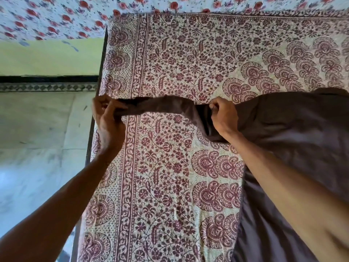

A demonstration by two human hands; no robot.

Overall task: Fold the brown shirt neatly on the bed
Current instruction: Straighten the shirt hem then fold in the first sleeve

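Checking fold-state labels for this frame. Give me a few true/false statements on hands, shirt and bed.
1. Both hands grip the shirt. True: the left hand holds the sleeve end, the right hand holds it near the body.
2. The sleeve is stretched between the hands. True.
3. The shirt is already folded into a neat stack. False: its body lies spread on the right side of the bed.
4. The bedsheet is plain white. False: it has a maroon floral print.
5. The left hand is near the bed's edge. True.

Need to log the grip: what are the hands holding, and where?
Both hold the brown shirt: left hand at the sleeve's end, right hand where sleeve meets body.
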